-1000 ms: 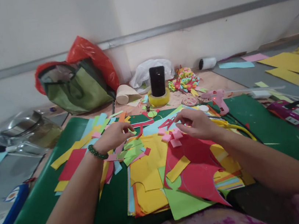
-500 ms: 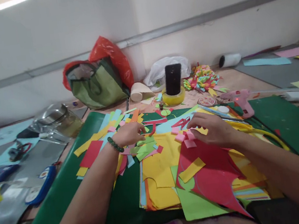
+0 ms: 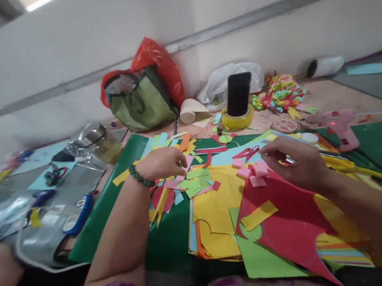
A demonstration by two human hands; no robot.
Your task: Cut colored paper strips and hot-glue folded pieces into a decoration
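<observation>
My left hand (image 3: pixel 163 163), with a green bead bracelet (image 3: pixel 140 176) on its wrist, hovers over loose paper strips, fingers loosely bent and apart; nothing shows in it. Nearest to it are light green strips (image 3: pixel 196 182). My right hand (image 3: pixel 298 161) is above pink paper squares (image 3: pixel 257 181), thumb and forefinger close together. Something shiny shows between its fingers, but I cannot make out what it is. Below lies a red paper sheet (image 3: pixel 282 210) with a yellow strip (image 3: pixel 260 215) on it, over a stack of yellow paper (image 3: pixel 217 205). A red clip-like piece (image 3: pixel 245 154) lies left of the right hand.
Yellow-handled scissors (image 3: pixel 376 173) and a pink glue gun (image 3: pixel 341 126) lie to the right. Behind are a phone (image 3: pixel 239 93) on a yellow tape roll (image 3: pixel 237 120), a colourful paper bundle (image 3: pixel 281 92) and a green bag (image 3: pixel 139 105). A glass jug (image 3: pixel 97 144) and blue cutter (image 3: pixel 80 213) are left.
The view has turned left, so things sit farther right. My right hand's thumb and forefinger have drawn closer together. The left hand stays over the strips. Another person's arm now shows at the left edge.
</observation>
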